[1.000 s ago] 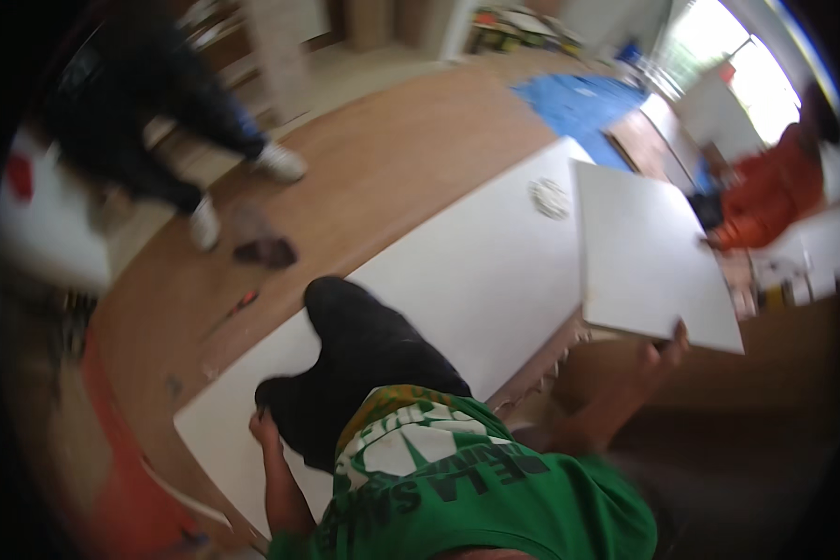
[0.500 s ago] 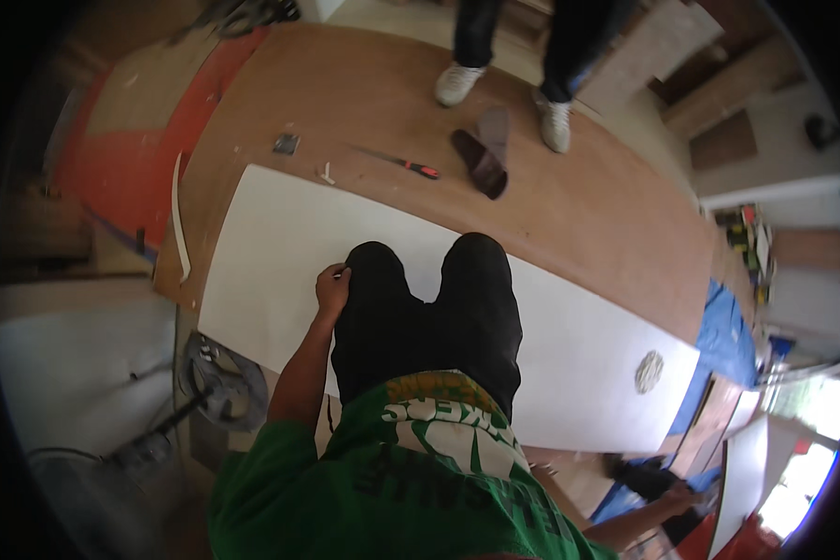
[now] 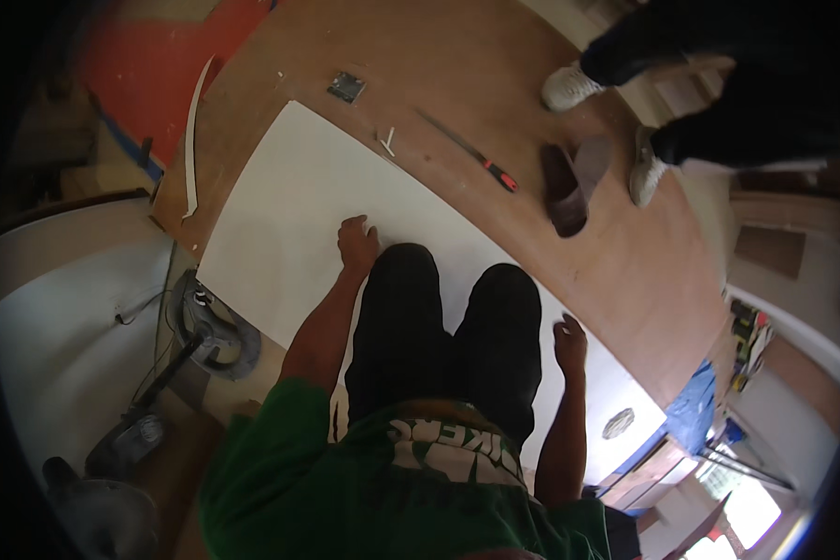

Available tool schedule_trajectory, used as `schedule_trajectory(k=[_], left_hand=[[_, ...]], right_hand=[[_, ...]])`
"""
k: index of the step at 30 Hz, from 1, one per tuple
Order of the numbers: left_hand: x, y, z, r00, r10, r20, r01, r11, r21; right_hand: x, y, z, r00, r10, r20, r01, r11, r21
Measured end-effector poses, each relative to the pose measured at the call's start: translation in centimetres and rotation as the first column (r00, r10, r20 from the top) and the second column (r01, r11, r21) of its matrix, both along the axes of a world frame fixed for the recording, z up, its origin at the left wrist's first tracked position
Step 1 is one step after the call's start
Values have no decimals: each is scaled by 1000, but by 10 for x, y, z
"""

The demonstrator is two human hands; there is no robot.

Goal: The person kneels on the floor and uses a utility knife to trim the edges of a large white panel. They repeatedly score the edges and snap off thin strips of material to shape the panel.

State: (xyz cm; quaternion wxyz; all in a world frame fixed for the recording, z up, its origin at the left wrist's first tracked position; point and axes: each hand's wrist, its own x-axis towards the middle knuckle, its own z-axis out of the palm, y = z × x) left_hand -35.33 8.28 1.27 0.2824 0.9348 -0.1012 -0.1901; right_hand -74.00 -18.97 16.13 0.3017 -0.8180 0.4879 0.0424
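I kneel on a long white panel (image 3: 280,196) that lies on a brown sheet. My left hand (image 3: 357,246) is over the panel just left of my left knee, thumb and fingers apart with nothing visible between them. To the right of my right knee, my right hand (image 3: 571,345) is near the panel's far edge. Its fingers are curled, and whatever they hold, if anything, is too small to make out. Beyond that edge lie a handsaw (image 3: 497,175) with a red and black handle, and a small white T-shaped piece (image 3: 387,141).
Brown slippers (image 3: 566,191) lie on the brown sheet (image 3: 495,75), near a person's white shoe (image 3: 569,88). A dark square piece (image 3: 346,87) and a curved white strip (image 3: 193,140) are at the far left. A grey long-handled machine (image 3: 217,327) stands at left; a round patterned piece (image 3: 618,424) rests on the panel.
The view has turned. My left hand has moved from beside my knee forward over the panel. My right hand has come in from the far lower right to beside my right knee.
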Motion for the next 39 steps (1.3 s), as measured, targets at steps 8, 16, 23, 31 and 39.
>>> schedule_trajectory(k=[8, 16, 23, 31, 39], left_hand=[[35, -38, -1, 998, -58, 8, 56, 988, 145], [44, -90, 10, 932, 195, -307, -64, 919, 390], [47, -90, 11, 923, 222, -316, -85, 915, 396], [48, -89, 13, 924, 229, -307, -108, 924, 366], [40, -81, 6, 946, 201, -254, -99, 926, 366]], right_hand=[[285, -73, -119, 907, 396, 143, -370, 912, -178], [337, -89, -173, 808, 556, -196, -574, 817, -47], [289, -71, -120, 829, 471, 301, -530, 834, 155], [283, -7, -68, 950, 254, 181, -312, 768, 559], [213, 20, -4, 963, 20, 269, -230, 583, 779]])
